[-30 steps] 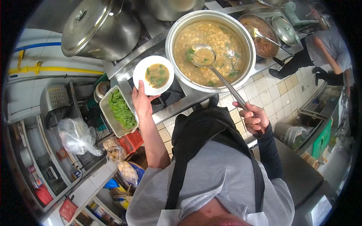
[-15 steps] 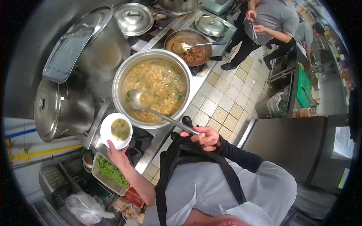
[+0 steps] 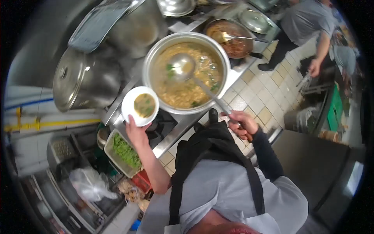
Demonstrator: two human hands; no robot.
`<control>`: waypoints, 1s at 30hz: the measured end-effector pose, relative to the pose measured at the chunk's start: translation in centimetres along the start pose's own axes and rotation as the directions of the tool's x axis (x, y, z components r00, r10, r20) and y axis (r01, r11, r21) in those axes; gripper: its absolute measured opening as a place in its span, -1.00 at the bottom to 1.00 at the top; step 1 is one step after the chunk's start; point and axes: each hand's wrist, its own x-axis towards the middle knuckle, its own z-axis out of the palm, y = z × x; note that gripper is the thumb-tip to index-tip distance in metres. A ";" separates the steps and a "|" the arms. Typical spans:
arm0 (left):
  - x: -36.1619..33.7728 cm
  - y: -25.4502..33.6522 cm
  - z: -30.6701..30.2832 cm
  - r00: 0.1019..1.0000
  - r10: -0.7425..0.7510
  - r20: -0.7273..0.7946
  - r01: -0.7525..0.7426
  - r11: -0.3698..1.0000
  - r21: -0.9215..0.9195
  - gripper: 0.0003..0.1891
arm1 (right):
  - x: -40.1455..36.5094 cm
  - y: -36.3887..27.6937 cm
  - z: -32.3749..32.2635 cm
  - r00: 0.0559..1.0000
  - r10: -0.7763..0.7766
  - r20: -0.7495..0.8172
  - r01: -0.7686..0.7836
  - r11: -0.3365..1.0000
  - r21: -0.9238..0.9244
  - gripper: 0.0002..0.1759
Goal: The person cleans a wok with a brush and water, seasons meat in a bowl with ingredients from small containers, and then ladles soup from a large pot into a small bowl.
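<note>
1. Since the earlier frame, the ladle [image 3: 202, 89] is sitting nearer the middle of the soup pot [image 3: 177, 111], having left the rim by the white bowl [image 3: 128, 107]. My view is also swinging, so the pot is now showing higher and further right.
2. The soup pot is standing open on the steel surface [image 3: 171, 130], full of yellowish soup with green flecks.
3. A lidded pot [image 3: 83, 82] is standing to its left, close by.
4. A tray of greens [image 3: 113, 154] is lying below the surface's edge.
5. The ladle's cup is hovering at the soup, holding broth and greens.
6. The right hand [image 3: 239, 124] is clenching the ladle's handle end.
7. The left hand [image 3: 134, 132] is grasping the white bowl from below, just beside the pot's left rim; the bowl is holding a little soup.
</note>
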 end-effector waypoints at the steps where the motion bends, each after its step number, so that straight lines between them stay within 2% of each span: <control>1: 0.3 -0.1 -0.2 0.999 -0.027 0.021 0.027 1.000 0.001 -0.32 | 0.2 -0.3 -0.6 0.994 -0.054 -0.090 0.033 0.976 -0.216 -0.51; 2: 0.2 0.1 -0.1 0.998 -0.021 0.057 0.021 1.000 -0.011 -0.33 | 0.1 -0.8 -1.0 0.975 -0.137 -0.174 0.052 0.906 -0.420 -0.47; 3: 0.0 0.2 0.0 0.998 -0.016 0.065 0.017 1.000 -0.019 -0.34 | 0.5 -1.3 -1.5 0.928 -0.333 -0.165 0.119 0.685 -0.718 -0.50; 4: -0.2 0.2 0.2 0.997 -0.016 0.078 0.018 0.999 -0.026 -0.35 | 0.8 -2.1 -2.3 0.858 -0.505 -0.089 0.122 0.368 -0.922 -0.52; 5: -0.2 -0.1 0.1 0.998 -0.016 0.055 0.018 1.000 -0.021 -0.37 | 1.9 -3.0 -3.2 0.780 -0.619 0.087 0.185 0.095 -0.978 -0.47; 6: -0.2 -0.3 0.0 0.999 -0.019 0.041 0.020 1.000 -0.018 -0.38 | 1.3 -4.1 -4.3 0.845 -0.535 -0.015 0.006 0.038 -0.999 -0.45; 7: -0.2 -0.3 0.1 0.999 -0.033 0.003 0.033 0.999 -0.011 -0.40 | 2.0 -4.7 -5.2 0.831 -0.557 -0.002 -0.051 -0.074 -0.996 -0.43; 8: -0.5 -0.7 -0.1 1.000 -0.014 0.009 0.014 0.999 -0.048 -0.39 | 2.5 -5.4 -5.8 0.833 -0.550 -0.065 -0.165 -0.134 -0.977 -0.42; 9: -0.5 -0.6 -0.1 0.998 -0.025 0.059 0.025 1.000 -0.006 -0.37 | 3.0 -5.8 -6.7 0.831 -0.554 -0.052 -0.209 -0.223 -0.952 -0.44; 10: -0.8 -0.6 -0.1 0.999 -0.014 0.035 0.013 0.999 0.050 -0.33 | 3.9 -6.0 -8.6 0.844 -0.536 -0.030 -0.192 -0.250 -0.949 -0.38; 11: -1.4 -0.3 0.6 1.000 -0.001 -0.029 0.002 0.999 0.043 -0.30 | 4.1 -6.9 -9.7 0.849 -0.526 0.048 -0.108 -0.262 -0.959 -0.36; 12: -1.9 0.2 0.9 1.000 -0.016 -0.003 0.016 1.000 0.019 -0.27 | 3.9 -8.5 -9.7 0.887 -0.462 0.003 -0.122 -0.240 -0.963 -0.45; 14: -2.1 0.0 0.5 0.999 -0.006 -0.037 0.007 1.000 0.030 -0.28 | 2.7 -12.4 -12.1 0.837 -0.546 0.037 -0.137 -0.274 -0.952 -0.57; 15: -2.1 -0.1 0.6 0.999 -0.011 -0.035 0.011 1.000 0.012 -0.28 | 1.8 -16.2 -14.5 0.763 -0.634 0.126 -0.134 -0.346 -0.929 -0.63; 16: -2.3 -0.2 0.3 0.999 -0.013 -0.032 0.013 1.000 0.001 -0.28 | 0.7 -20.6 -19.2 0.695 -0.697 0.178 -0.194 -0.419 -0.887 -0.61; 17: -2.7 -0.2 0.3 0.999 -0.012 -0.035 0.012 1.000 -0.006 -0.28 | -1.0 -25.0 -22.6 0.597 -0.791 0.131 -0.452 -0.467 -0.760 -0.61; 18: -2.9 -1.0 0.6 0.998 0.036 -0.051 -0.035 0.999 0.031 -0.28 | -2.2 -29.8 -25.9 0.533 -0.838 0.116 -0.582 -0.462 -0.669 -0.59; 19: -2.8 -2.1 0.5 0.993 0.087 -0.084 -0.081 0.993 0.082 -0.28 | -4.7 -33.8 -30.1 0.512 -0.857 0.058 -0.679 -0.445 -0.584 -0.56; 20: -3.6 -1.9 -0.3 0.979 0.142 -0.144 -0.120 0.981 0.150 -0.28 | -6.8 -37.1 -34.4 0.534 -0.845 -0.017 -0.748 -0.463 -0.475 -0.54; 21: -4.7 -1.1 0.5 0.978 0.111 -0.176 -0.100 0.992 0.072 -0.29 | -7.8 -40.0 -37.6 0.581 -0.810 -0.075 -0.771 -0.519 -0.370 -0.51; 22: -5.7 -0.6 2.0 0.975 0.085 -0.206 -0.090 0.996 -0.014 -0.30 | -9.1 -42.3 -41.0 0.651 -0.747 -0.133 -0.752 -0.612 -0.244 -0.49; 24: -7.2 0.7 4.4 0.956 0.029 -0.292 -0.034 0.999 -0.010 -0.35 | -11.8 -44.9 -46.9 0.755 -0.627 -0.194 -0.646 -0.762 -0.050 -0.44; 26: -7.9 -0.4 4.0 0.968 0.048 -0.246 -0.073 0.993 -0.093 -0.40 | -10.5 -42.0 -32.8 0.717 -0.534 -0.447 -0.537 -0.833 0.133 -0.53; 27: -8.5 -0.4 4.1 0.972 0.039 -0.230 -0.065 0.992 -0.110 -0.43 | -10.2 -43.4 -37.5 0.763 -0.525 -0.377 -0.533 -0.841 0.093 -0.57; 29: -8.9 -0.8 4.2 0.971 0.038 -0.236 -0.071 0.989 -0.133 -0.44 | -10.7 -46.0 -45.4 0.873 -0.487 0.029 -0.484 -0.871 -0.083 -0.64; 30: -9.5 -1.0 4.3 0.970 0.038 -0.238 -0.073 0.988 -0.139 -0.45 | -10.7 -46.3 -47.2 0.859 -0.460 0.227 -0.439 -0.888 -0.138 -0.67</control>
